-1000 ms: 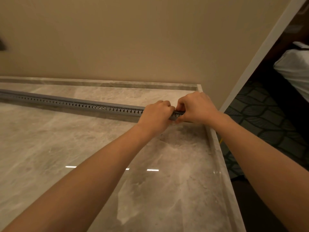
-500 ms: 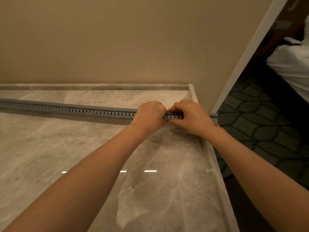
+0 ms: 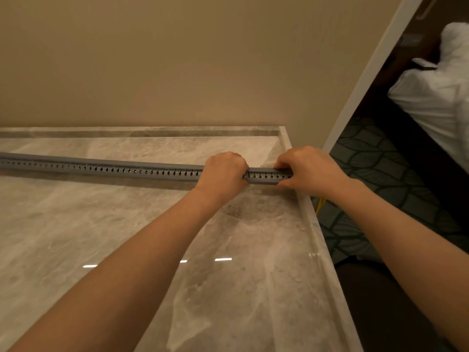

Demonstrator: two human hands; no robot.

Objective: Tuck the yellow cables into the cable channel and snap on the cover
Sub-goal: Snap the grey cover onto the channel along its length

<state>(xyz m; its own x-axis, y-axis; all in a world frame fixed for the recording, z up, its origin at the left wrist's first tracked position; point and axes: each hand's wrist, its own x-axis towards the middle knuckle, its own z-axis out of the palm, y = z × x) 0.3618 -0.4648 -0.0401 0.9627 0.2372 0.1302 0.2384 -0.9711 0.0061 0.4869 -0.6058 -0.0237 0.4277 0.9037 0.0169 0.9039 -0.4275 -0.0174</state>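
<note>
Head view. Grey cable channel (image 3: 101, 169) lying flat on the marble counter (image 3: 127, 224), long axis running left to right across the counter, right end reaching the counter's right edge, slotted side facing the camera. Yellow glimpsed through the slots; a short bit of yellow cable (image 3: 320, 204) showing just past the counter edge, below the right wrist.

Compared with half a second ago: hands set wider apart, several slots now bare between them, right hand closer to the counter edge.

Left hand (image 3: 223, 174) clenched over the channel, fingers curled across its top. Right hand (image 3: 309, 171) gripping the channel's right end, thumb on the near side, fingers over the top.
</note>
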